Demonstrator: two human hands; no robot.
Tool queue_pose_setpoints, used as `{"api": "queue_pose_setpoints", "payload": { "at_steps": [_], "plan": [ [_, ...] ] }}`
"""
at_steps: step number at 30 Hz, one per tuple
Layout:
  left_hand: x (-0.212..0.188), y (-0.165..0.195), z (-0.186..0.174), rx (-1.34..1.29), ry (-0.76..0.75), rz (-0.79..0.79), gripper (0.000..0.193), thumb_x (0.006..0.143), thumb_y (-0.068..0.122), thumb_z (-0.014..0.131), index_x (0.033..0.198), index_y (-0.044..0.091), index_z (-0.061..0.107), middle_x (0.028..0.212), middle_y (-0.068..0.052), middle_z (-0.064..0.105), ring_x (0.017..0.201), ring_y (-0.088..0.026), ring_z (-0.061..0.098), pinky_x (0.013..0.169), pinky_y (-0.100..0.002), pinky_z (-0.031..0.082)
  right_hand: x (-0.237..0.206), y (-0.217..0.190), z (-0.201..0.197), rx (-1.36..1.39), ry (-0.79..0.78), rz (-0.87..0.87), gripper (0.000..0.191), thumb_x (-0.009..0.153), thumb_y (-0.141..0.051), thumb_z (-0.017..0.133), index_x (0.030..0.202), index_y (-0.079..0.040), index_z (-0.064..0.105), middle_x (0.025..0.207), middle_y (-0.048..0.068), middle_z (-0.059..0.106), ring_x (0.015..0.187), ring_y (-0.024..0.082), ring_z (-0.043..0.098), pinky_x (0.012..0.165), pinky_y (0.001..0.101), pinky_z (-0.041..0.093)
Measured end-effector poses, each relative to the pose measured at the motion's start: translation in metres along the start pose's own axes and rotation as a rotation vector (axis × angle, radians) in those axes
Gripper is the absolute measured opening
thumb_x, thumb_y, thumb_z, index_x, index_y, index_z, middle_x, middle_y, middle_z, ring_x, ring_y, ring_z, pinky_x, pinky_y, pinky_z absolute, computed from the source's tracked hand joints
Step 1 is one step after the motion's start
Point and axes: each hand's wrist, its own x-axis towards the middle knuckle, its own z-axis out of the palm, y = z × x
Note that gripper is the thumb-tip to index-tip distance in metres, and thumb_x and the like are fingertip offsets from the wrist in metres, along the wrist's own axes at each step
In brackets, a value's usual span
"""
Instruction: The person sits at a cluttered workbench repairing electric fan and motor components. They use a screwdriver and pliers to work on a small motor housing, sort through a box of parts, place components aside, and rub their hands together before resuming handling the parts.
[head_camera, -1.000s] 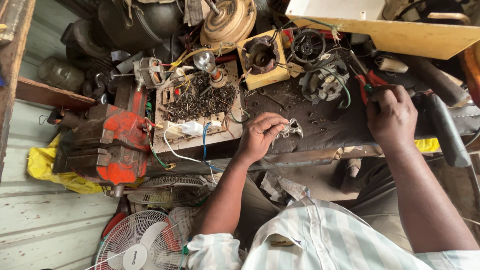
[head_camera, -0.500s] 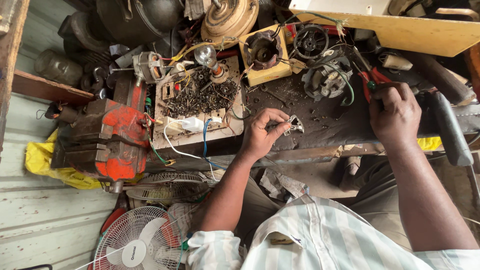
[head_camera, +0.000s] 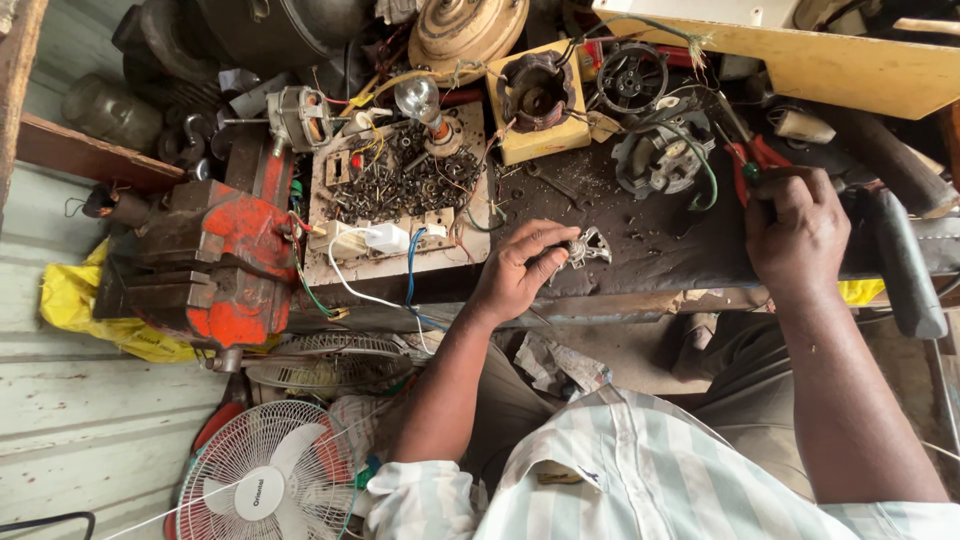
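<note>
- Left hand (head_camera: 522, 272): its grip was closed on a small metal bracket (head_camera: 588, 246), fingertips pinching it near the front edge of the dark table (head_camera: 680, 250).
- Right hand (head_camera: 797, 235): its grip was wrapped shut around red-handled pliers (head_camera: 748, 158), the handles showing above the knuckles.
- Between the hands: a motor stator (head_camera: 660, 160) with a green wire.
- Further left: a board of loose screws (head_camera: 395, 185), then a red vise (head_camera: 215, 260).

Left hand (head_camera: 522, 270) pinching small metal bracket (head_camera: 590, 246); right hand (head_camera: 797, 232) around red-handled pliers (head_camera: 748, 160).
</note>
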Motion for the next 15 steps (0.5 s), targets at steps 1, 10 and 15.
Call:
{"api": "queue_pose_setpoints", "payload": {
  "at_steps": [1, 10, 15],
  "plan": [
    [0.001, 0.000, 0.001, 0.005, 0.000, -0.017, 0.025, 0.103, 0.010, 0.067, 0.128, 0.010, 0.071, 0.119, -0.007, 0.069, 0.109, -0.020, 0.069, 0.094, -0.031, 0.055, 0.000, 0.000, 0.001, 0.005, -0.004, 0.004, 0.019, 0.098, 0.004, 0.075, 0.096, -0.007, 0.060, 0.112, 0.010, 0.069, 0.103, 0.030, 0.070, 0.086, 0.0387, 0.058],
    [0.011, -0.002, 0.007, 0.074, 0.053, 0.034, 0.012, 0.098, 0.011, 0.073, 0.110, 0.008, 0.072, 0.106, -0.005, 0.069, 0.101, -0.020, 0.069, 0.088, -0.032, 0.056, 0.002, -0.001, 0.001, 0.003, -0.023, 0.024, 0.017, 0.098, 0.003, 0.075, 0.097, -0.007, 0.062, 0.108, 0.010, 0.069, 0.101, 0.030, 0.070, 0.084, 0.0390, 0.057],
    [0.012, -0.005, 0.014, 0.055, 0.128, 0.003, 0.013, 0.094, 0.012, 0.078, 0.100, 0.007, 0.069, 0.101, -0.004, 0.068, 0.098, -0.019, 0.068, 0.087, -0.032, 0.055, 0.001, -0.002, 0.000, 0.010, -0.013, 0.010, 0.018, 0.099, 0.003, 0.076, 0.097, -0.008, 0.062, 0.109, 0.009, 0.070, 0.101, 0.029, 0.070, 0.085, 0.0383, 0.058]
  ]
}}
